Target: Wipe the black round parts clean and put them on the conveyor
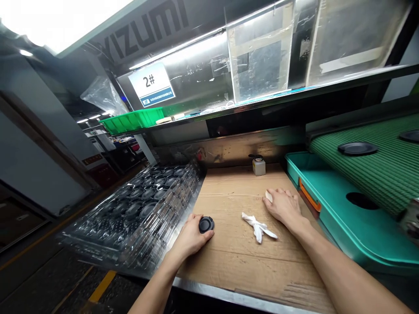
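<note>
Left hand (190, 239) clamped on a chunky round black part (206, 224), dished center; right hand (283, 207) spread open on the cardboard (229, 270), just beside a white rag (258, 226).

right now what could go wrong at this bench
The black round part sits in the left hand right beside the stacked clear plastic trays, so a slip could drop it onto them or knock the stack. The small white piece under the right hand could perhaps get away across the cardboard toward the teal bin.
</note>
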`<state>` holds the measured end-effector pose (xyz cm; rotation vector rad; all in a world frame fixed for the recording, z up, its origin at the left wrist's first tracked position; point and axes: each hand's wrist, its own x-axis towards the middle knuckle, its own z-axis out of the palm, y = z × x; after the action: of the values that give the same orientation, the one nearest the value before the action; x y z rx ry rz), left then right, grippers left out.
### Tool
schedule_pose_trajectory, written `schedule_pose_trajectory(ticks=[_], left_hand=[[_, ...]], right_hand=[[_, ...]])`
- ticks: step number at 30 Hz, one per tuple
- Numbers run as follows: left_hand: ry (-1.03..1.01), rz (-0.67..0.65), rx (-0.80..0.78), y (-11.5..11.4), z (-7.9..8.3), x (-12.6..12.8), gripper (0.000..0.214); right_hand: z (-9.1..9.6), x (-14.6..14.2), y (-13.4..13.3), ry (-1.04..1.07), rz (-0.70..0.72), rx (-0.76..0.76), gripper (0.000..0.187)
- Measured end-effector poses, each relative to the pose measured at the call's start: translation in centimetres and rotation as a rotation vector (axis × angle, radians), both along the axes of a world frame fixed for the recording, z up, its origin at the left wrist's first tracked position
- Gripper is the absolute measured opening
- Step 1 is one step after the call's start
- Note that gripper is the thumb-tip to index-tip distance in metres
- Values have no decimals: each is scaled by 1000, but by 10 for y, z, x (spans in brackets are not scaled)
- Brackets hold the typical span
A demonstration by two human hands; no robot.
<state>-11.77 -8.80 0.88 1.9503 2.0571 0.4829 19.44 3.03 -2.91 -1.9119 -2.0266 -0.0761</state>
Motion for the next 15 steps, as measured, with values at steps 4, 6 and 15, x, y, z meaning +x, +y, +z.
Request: schedule_pose_trajectory(ticks=[4,6,15], left_hand=[[15,1,11,2,-2,-3,53],[25,7,16,4,-3,-5,53],[-7,77,66,-16,-8,-7,83]], right_hand=[[-2,0,2,64,59,156,36],[-6,1,4,83,74,197,39],[-19,5,9,37,75,73,50]])
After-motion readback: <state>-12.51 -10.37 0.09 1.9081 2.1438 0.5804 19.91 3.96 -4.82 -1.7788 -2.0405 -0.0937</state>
